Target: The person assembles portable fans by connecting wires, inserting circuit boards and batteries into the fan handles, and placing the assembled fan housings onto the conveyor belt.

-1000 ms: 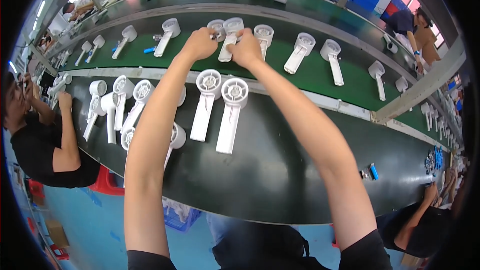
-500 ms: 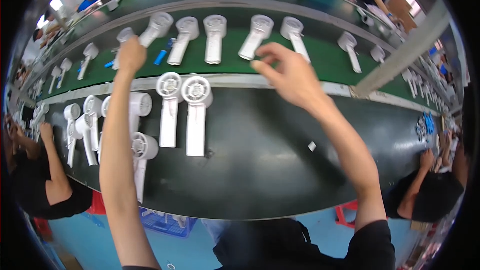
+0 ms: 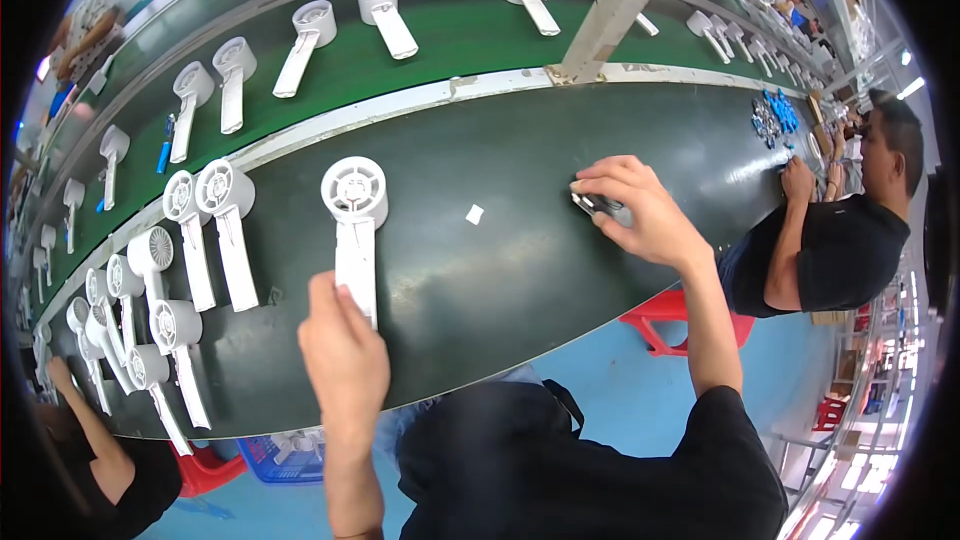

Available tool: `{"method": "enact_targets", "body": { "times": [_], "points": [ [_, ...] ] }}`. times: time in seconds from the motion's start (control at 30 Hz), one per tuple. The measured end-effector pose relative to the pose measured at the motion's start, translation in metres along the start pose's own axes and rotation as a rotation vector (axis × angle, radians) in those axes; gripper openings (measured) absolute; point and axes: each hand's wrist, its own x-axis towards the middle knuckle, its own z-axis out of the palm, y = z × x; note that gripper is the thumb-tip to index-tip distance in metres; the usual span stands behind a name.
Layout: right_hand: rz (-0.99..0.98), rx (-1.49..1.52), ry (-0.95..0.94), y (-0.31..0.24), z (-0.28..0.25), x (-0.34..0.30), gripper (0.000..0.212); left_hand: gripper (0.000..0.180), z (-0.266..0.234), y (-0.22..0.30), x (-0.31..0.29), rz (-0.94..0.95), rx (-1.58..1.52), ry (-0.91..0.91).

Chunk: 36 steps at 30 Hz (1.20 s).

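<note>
My left hand (image 3: 345,355) is closed around the lower end of a white handheld fan (image 3: 357,240), which lies on the dark table with its round grille away from me. Further right, my right hand (image 3: 645,210) has its fingers curled over a small black and silver piece (image 3: 590,202) at the tabletop; its kind is too small to make out. Between the two hands lies a small white square (image 3: 474,214). Two more white fans (image 3: 228,230) lie side by side to the left of the held fan.
Several fans (image 3: 175,325) crowd the table's left end. Beyond a pale ledge (image 3: 450,90), more fans line a green belt (image 3: 440,35), with a metal post (image 3: 615,10) standing there. Blue parts (image 3: 780,112) lie near a co-worker (image 3: 840,230) at right; a blue basket (image 3: 285,460) is below.
The view has turned right. My left hand has come back from the belt and now grips a fan over the table. My right hand, open before, has closed on the small dark piece.
</note>
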Motion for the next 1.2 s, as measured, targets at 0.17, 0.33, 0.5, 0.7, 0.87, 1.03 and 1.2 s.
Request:
{"method": "enact_targets", "body": {
  "times": [0.17,0.33,0.5,0.7,0.87,1.03,1.2],
  "points": [
    [0.085,0.149,0.059,-0.01,0.005,-0.003,0.035,0.018,0.011,0.015,-0.019,-0.005,0.217,-0.047],
    [-0.14,0.502,0.302,-0.065,0.022,0.017,0.041,0.042,0.006,0.035,-0.017,0.429,-0.146,0.09],
    [-0.371,0.617,0.266,-0.12,0.031,0.048,0.04,0.046,0.02,0.041,-0.023,0.29,-0.506,0.039],
    [-0.149,0.727,0.163,-0.098,0.043,0.071,0.026,0.017,-0.014,0.019,0.008,0.182,-0.39,-0.027],
    [0.01,0.791,0.036,-0.095,0.058,0.074,0.022,0.013,0.01,0.017,0.021,0.47,0.066,-0.013],
    [0.01,0.878,-0.01,-0.103,0.064,0.077,0.021,0.014,0.03,0.016,0.017,0.463,0.146,0.027],
    [-0.142,0.746,0.039,-0.103,0.067,0.085,0.019,0.003,0.021,0.017,0.016,0.395,0.079,0.108]
  ]
}}
